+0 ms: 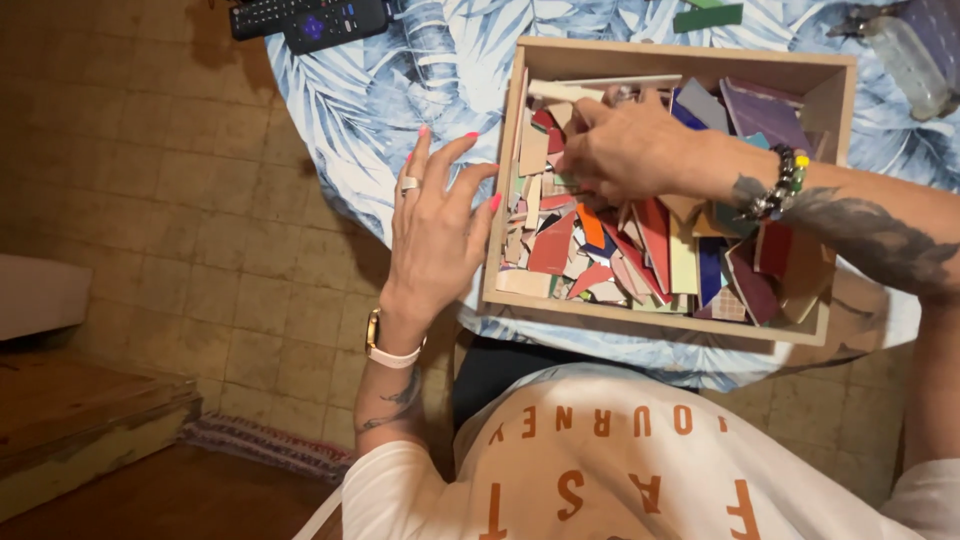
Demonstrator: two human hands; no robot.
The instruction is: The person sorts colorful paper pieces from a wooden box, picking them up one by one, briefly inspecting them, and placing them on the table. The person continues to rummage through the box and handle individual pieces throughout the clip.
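From the head camera, a shallow wooden box point(500, 200) sits on a round tabletop point(400, 90) covered in a blue-and-white leaf-print cloth. The box is heaped with broken tile pieces point(640, 250) in red, cream, blue, purple and orange. The right hand point(625, 150) reaches across into the box's upper left part, fingers point(590, 112) drawn together down among the pieces; whether they actually pinch one I cannot tell. A beaded bracelet point(780, 185) rings that wrist. The left hand point(435, 220) lies flat against the box's left wall, fingers spread, pink nails showing, a ring on one finger, nothing held. A watch point(385, 345) is on that wrist. Two remotes point(310, 18) lie at the tabletop's far edge, a green piece point(708, 17) beyond the box.
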